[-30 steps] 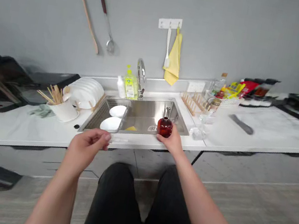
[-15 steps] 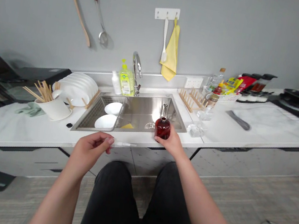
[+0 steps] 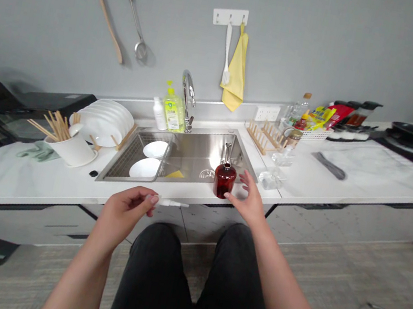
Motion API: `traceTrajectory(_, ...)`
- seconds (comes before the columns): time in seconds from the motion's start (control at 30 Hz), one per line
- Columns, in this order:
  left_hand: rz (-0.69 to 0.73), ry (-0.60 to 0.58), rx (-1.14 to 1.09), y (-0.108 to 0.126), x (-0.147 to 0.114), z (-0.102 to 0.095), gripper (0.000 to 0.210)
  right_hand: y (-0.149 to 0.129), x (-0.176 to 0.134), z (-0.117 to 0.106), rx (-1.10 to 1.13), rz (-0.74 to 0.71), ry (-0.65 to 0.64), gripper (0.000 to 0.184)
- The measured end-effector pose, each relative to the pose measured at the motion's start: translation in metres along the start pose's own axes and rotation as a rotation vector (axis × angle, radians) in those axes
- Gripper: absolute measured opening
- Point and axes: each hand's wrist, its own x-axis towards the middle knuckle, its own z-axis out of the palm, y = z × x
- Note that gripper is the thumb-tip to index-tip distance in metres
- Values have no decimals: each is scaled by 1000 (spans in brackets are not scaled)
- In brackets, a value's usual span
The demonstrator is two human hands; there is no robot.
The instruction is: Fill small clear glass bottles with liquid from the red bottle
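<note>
A dark red, glossy bottle [image 3: 223,183] with an uncapped narrow neck stands upright on the sink's front edge. My right hand [image 3: 249,200] is just to its right with fingers spread, the thumb close to the lower side; whether the thumb still touches it I cannot tell. Between the thumb and fingers of my left hand [image 3: 128,209] is a slim whitish tube [image 3: 174,203] with a narrower tip, held out level in front of the counter edge and pointing right. My fingers cover its left end.
Behind the bottle is a steel sink [image 3: 199,148] with white bowls [image 3: 145,168] in a wire basket and a faucet [image 3: 187,95]. Left are a chopstick holder [image 3: 77,154] and plates [image 3: 109,118]. Right are a wooden rack [image 3: 259,138] and clear containers [image 3: 271,178].
My right hand has loosened from around the red bottle and moved slightly right, its fingers spreading. The bottle stays at the sink edge. My left hand still holds the whitish tube, nearly unmoved.
</note>
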Motion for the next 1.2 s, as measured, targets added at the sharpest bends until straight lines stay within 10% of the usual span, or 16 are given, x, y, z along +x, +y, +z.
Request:
traceTrajectory(0.1, -6, -7, -4, -7, -1, 0, 42, 11, -5, -32, -153, -4, 348, 79)
traceTrajectory(0.2, -16, -9, -9, -13, -3, 1, 44, 29, 6, -64, -332, 59, 563, 96)
traceTrajectory(0.4, -12, -30, -15, -10, -6, 7, 44, 49, 41, -77, -433, 226, 367, 134)
traceTrajectory(0.73, 2, -58, -12, 1, -21, 0, 43, 39, 41, -83, -424, 257, 418, 95)
traceTrajectory(1.2, 131, -187, 18, 29, -41, 16, 38, -71, -80, -68, 198, 217, -52, 76)
